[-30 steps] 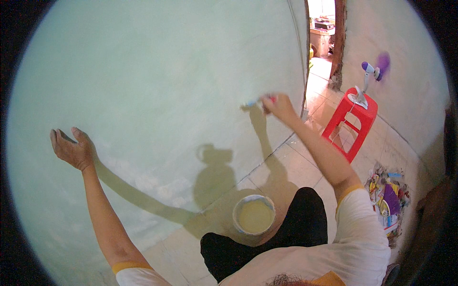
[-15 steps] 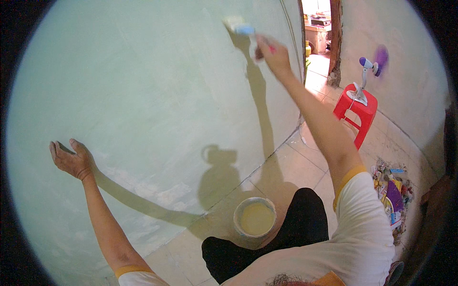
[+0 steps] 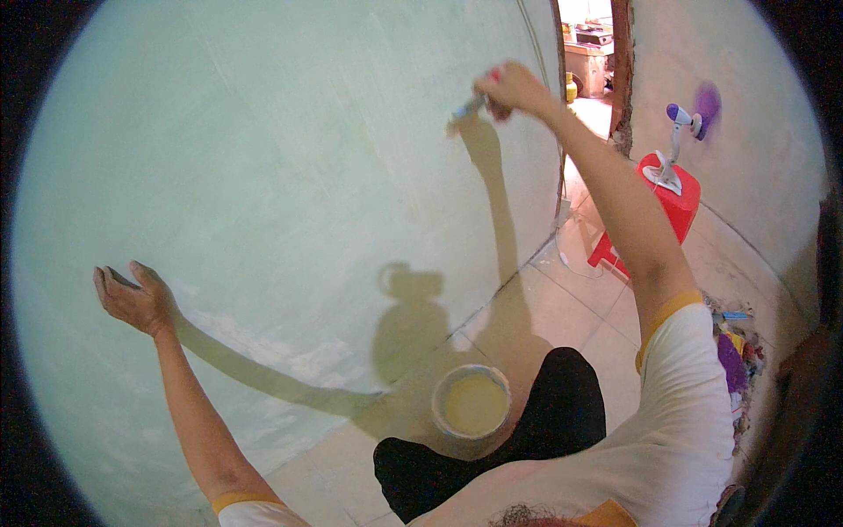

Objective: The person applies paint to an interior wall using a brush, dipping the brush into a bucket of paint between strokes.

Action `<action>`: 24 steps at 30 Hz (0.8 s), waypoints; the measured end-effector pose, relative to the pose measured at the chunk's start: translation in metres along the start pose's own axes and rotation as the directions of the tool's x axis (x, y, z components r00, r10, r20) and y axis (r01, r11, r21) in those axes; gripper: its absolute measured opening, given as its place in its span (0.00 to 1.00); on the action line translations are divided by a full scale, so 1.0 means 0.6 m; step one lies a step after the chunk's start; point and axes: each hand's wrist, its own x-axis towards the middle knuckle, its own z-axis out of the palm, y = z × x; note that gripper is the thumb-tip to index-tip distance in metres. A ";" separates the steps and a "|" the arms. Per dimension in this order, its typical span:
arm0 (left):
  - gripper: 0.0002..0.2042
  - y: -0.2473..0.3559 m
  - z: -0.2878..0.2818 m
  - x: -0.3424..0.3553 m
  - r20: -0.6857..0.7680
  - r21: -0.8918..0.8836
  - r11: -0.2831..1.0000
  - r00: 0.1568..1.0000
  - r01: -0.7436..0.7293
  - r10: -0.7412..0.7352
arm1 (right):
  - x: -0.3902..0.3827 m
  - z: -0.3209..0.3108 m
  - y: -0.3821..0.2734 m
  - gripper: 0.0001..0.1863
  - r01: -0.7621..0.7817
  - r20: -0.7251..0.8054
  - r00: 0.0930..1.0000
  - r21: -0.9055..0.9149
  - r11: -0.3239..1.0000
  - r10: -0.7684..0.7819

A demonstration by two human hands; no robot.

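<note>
The right hand (image 3: 514, 88) grips a paintbrush (image 3: 464, 112) against the wall (image 3: 290, 158), while the left hand (image 3: 132, 299) rests spread open on the wall.

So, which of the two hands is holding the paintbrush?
The right hand, raised high, grips the paintbrush; the left hand rests open and empty against the green wall.

The right hand (image 3: 514, 88) has drawn the paintbrush (image 3: 464, 112) down the wall (image 3: 290, 158).
</note>
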 end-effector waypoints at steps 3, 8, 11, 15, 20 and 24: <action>0.27 -0.014 0.007 0.000 0.021 0.049 0.999 1.000 -0.014 0.013 | 0.113 -0.088 -0.032 0.28 -0.032 -0.277 0.960 0.053 0.998 0.045; 0.27 -0.025 0.003 -0.004 0.032 0.026 1.000 0.999 0.006 -0.007 | 0.064 -0.188 -0.117 0.16 0.126 -0.478 0.831 0.659 0.742 0.283; 0.27 -0.014 0.007 -0.001 0.024 0.000 1.000 1.000 0.014 -0.014 | 0.033 -0.104 -0.028 0.29 0.113 -0.597 0.787 0.388 0.915 0.156; 0.27 -0.021 0.011 0.000 0.017 -0.017 1.000 1.000 0.003 -0.003 | -0.106 0.093 0.042 0.20 0.031 -0.431 0.844 0.634 0.772 0.320; 0.26 -0.017 0.000 0.004 0.001 -0.012 1.000 1.000 -0.005 0.005 | -0.302 0.240 0.064 0.18 -0.278 -0.035 0.889 0.750 0.600 0.456; 0.26 -0.025 0.008 -0.001 -0.002 -0.034 0.999 1.000 -0.005 0.005 | -0.276 0.220 0.079 0.17 -0.337 0.064 0.927 0.576 0.744 0.371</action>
